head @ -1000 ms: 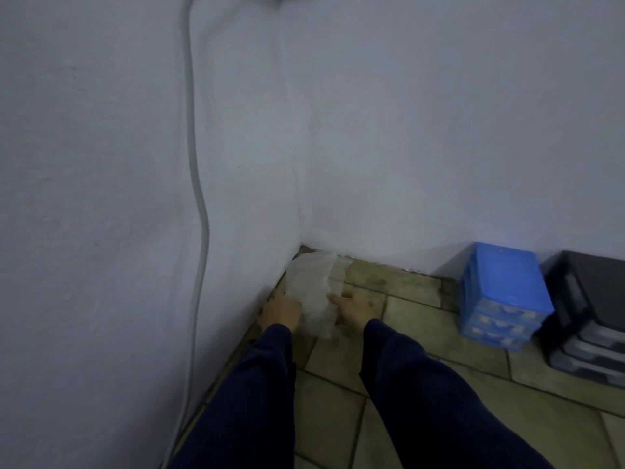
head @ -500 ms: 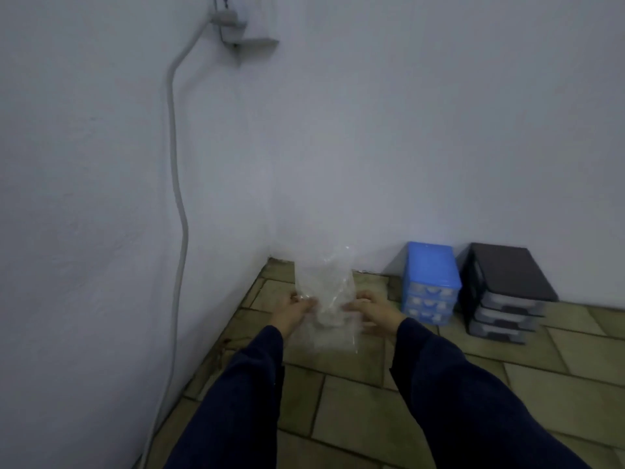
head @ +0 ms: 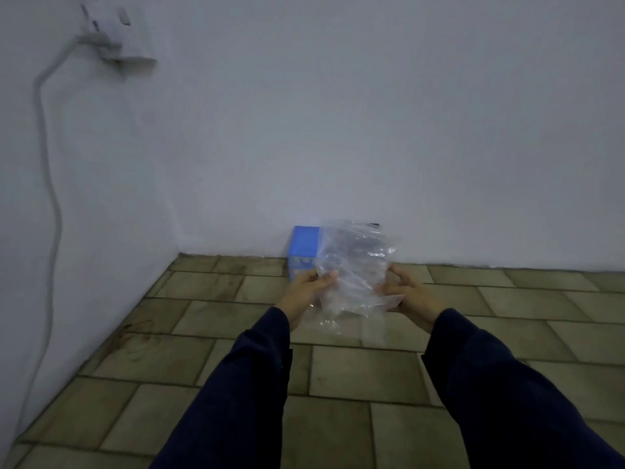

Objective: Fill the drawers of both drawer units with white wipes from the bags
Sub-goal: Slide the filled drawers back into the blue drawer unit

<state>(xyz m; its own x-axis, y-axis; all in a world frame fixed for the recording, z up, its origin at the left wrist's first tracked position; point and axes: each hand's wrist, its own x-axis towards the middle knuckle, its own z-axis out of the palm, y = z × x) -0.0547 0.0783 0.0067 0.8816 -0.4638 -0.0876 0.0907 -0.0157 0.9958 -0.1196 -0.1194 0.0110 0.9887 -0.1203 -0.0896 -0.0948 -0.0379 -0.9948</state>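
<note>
The crinkled clear plastic bag (head: 351,269), limp, light and likely slippery, hangs before the blue plastic drawer unit (head: 303,247) at twelve o'clock, the left hand (head: 306,289) and right hand (head: 407,294) pinching its side edges, where grip seems surest.

Blue drawer unit (head: 303,247) — only its left part shows; the rest sits behind the clear plastic bag (head: 353,265), so its drawers cannot be counted. A dark shape shows through the bag's upper half, too smeared by the film to identify. Bag contents unreadable: glare and crumpled folds hide whether wipes are inside. Left hand (head: 306,292) and right hand (head: 411,296) have fingertips partly masked by the plastic. Wall socket (head: 116,38) and its cable (head: 47,170) are motion-blurred — plug detail lost. Both sleeves are cut off at the bottom edge.
</note>
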